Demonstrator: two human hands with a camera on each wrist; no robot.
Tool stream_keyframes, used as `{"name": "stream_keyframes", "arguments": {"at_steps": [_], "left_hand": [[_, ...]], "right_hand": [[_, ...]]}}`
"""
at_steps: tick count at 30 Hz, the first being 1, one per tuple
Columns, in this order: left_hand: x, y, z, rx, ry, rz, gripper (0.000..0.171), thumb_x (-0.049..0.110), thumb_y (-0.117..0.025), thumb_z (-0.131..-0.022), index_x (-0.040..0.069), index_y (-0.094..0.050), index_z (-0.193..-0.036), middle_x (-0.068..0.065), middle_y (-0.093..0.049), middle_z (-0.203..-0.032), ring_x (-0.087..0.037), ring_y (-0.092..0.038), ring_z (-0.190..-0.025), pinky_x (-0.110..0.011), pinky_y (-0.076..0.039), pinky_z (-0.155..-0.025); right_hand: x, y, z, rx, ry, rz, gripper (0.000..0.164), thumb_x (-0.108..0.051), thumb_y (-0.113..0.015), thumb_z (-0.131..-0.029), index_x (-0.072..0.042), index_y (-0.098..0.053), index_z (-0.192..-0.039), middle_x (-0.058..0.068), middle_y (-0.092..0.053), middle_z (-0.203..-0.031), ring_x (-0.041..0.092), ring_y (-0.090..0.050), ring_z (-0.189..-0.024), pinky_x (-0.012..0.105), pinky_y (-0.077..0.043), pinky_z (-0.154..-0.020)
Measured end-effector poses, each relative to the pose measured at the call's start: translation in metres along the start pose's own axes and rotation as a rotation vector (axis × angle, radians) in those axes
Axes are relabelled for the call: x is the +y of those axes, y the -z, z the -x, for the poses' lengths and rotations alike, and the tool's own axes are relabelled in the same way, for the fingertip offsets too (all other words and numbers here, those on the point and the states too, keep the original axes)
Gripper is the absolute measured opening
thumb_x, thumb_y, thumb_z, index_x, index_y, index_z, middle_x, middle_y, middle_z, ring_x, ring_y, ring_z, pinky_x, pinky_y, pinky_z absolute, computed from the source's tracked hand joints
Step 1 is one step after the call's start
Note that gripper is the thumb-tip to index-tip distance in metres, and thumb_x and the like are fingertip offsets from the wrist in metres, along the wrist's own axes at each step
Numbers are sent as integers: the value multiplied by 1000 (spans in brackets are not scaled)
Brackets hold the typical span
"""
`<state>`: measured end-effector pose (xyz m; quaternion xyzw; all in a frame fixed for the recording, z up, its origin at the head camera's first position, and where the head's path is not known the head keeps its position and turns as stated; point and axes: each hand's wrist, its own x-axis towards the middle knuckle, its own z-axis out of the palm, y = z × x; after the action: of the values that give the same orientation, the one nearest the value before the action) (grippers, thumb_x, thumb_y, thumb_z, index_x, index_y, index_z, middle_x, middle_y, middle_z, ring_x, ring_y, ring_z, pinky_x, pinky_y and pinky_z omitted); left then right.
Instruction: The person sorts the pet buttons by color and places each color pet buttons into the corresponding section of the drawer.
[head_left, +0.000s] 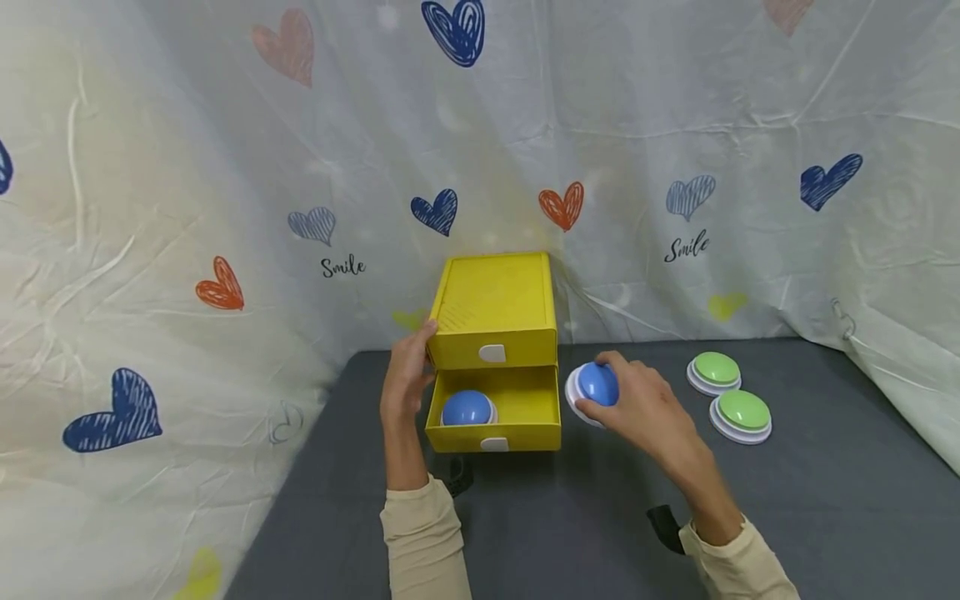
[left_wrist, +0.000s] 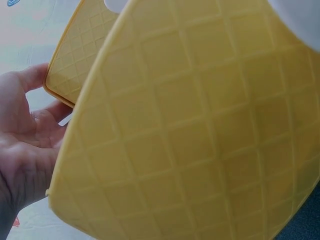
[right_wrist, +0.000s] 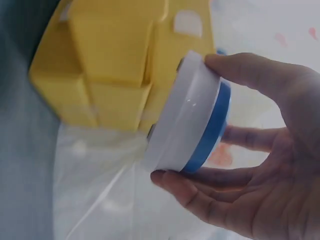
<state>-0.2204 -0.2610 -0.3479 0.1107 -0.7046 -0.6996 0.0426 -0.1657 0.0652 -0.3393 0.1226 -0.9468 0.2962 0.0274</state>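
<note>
And here, pinching a blue-domed button [head_left: 599, 384] in the right hand [head_left: 648, 417], with thumb and fingers bent round its white base; holding it tilted, apparently clear of the worktop [head_left: 585, 533], just to the right of the open lower drawer [head_left: 529, 400]. Resting the left hand [head_left: 406, 379], meanwhile, against the left side of the yellow box [head_left: 495, 292], with fingers loose and grasping nothing, touching near the upper edge, seemingly to steady it. Looks like a loading step, judging by the second blue button [head_left: 465, 408] already sitting in the left half of that drawer. Calls next, probably, for a lift over the side wall, a shift left, then levelling and lowering into the bare right half. Needs care there: hemmed in by that wall, by the upper drawer [head_left: 525, 350] above the back, and by the neighbouring button. Spotting, farther out right on the worktop, two green-domed buttons [head_left: 742, 410], close together and out of the way. Backed, beyond everything, by a pale heart-printed curtain [head_left: 637, 67].
</note>
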Motion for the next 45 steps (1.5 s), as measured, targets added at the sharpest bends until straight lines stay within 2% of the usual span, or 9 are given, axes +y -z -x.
{"name": "stream_keyframes", "arguments": {"at_steps": [5,11,20,24,29,36,41,45], "left_hand": [[0,0,1,-5,-10,-2,62,49,-50,-108,4,-51,-150,-12,-48,-138,-26,-48,-122,-60,-35,-124],[-1,-2,1,-27,-5,1,64,50,-49,-109,6,-47,-155,-15,-46,-147,-27,-47,-129,-60,-35,-125],[-2,-2,2,-7,-8,-8,62,51,-49,-109,6,-50,-152,-13,-50,-136,-28,-49,-123,-59,-37,-123],[-2,-1,2,-7,-14,-13,63,51,-48,-109,6,-49,-153,-15,-50,-139,-28,-50,-124,-60,-36,-124],[-3,-2,2,-19,-11,-5,64,50,-48,-109,5,-48,-154,-17,-50,-145,-29,-50,-128,-60,-35,-124],[-1,1,4,-1,-16,5,64,50,-49,-109,5,-49,-154,-17,-47,-150,-29,-48,-130,-60,-34,-125],[-1,0,4,-18,-23,12,63,49,-49,-109,6,-48,-155,-18,-48,-149,-29,-50,-128,-60,-36,-124],[-2,0,3,-11,-15,15,63,49,-49,-109,6,-48,-154,-17,-48,-147,-28,-50,-126,-60,-37,-123]], "right_hand": [[-29,-13,-13,-41,93,0,65,-45,-76,-95,-13,-57,-147,19,-64,-130,36,-58,-115,58,-56,-98],[-45,-32,-22,-81,177,-9,59,-41,-80,-93,-13,-63,-142,14,-65,-122,29,-56,-107,48,-55,-93],[-60,-52,-33,-41,292,88,50,-30,-89,-85,-7,-73,-127,12,-69,-107,26,-51,-92,40,-50,-81],[-65,-58,-38,-83,295,108,39,-29,-90,-84,-7,-77,-114,9,-69,-95,24,-52,-85,36,-46,-72],[-65,-64,-43,-122,268,116,29,-29,-91,-82,-8,-76,-96,2,-63,-77,19,-50,-69,30,-36,-58],[-67,-64,-48,-148,273,120,30,-26,-91,-83,-9,-71,-96,1,-61,-78,17,-50,-67,29,-38,-58],[-71,-62,-50,-181,278,184,25,-19,-89,-86,-8,-68,-96,3,-59,-77,19,-50,-66,32,-39,-59],[-73,-63,-50,-189,278,213,26,-20,-89,-86,-8,-68,-96,3,-59,-77,19,-51,-66,34,-43,-60]]}}
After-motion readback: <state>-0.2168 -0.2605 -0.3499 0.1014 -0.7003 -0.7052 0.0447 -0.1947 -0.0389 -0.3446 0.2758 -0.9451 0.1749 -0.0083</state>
